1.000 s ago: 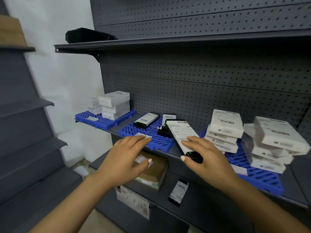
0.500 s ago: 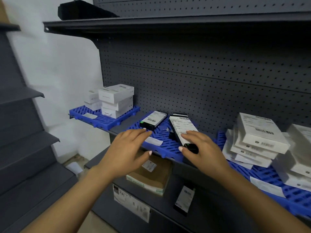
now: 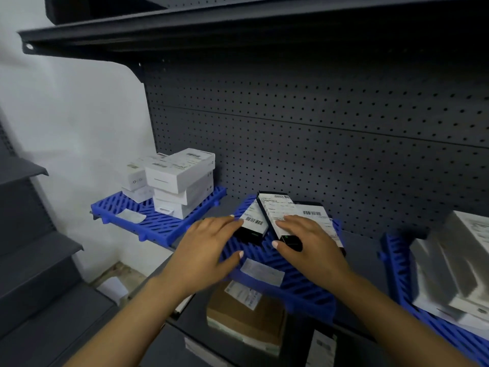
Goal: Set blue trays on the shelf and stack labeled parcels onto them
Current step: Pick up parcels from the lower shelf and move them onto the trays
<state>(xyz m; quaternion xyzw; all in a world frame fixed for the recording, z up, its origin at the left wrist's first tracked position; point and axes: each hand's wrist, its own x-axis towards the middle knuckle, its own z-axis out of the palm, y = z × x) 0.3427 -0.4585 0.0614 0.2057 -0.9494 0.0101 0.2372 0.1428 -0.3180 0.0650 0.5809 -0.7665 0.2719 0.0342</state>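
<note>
We see two bare hands reaching over a dark metal shelf (image 3: pixel 365 250) backed by pegboard. The middle blue tray (image 3: pixel 304 284) lies at the shelf's front edge, overhanging it a little. Near the tray's back edge lie black boxes with white labels. The right hand (image 3: pixel 307 242) rests on the long black box (image 3: pixel 275 213), fingers nearly straight, thumb against the box's near end. The left hand (image 3: pixel 209 245) is spread open, its fingertips touching the smaller black box (image 3: pixel 252 226) just beside the long one. A loose white label (image 3: pixel 263 268) lies near the tray's front edge. At the shelf's left end, another blue tray (image 3: pixel 148 223) carries a stack of white boxes (image 3: pixel 180 184). At the right edge, a third blue tray (image 3: pixel 397 268) holds blurred white boxes (image 3: pixel 457 266). A brown carton (image 3: pixel 246 313) sits on the shelf below.
</note>
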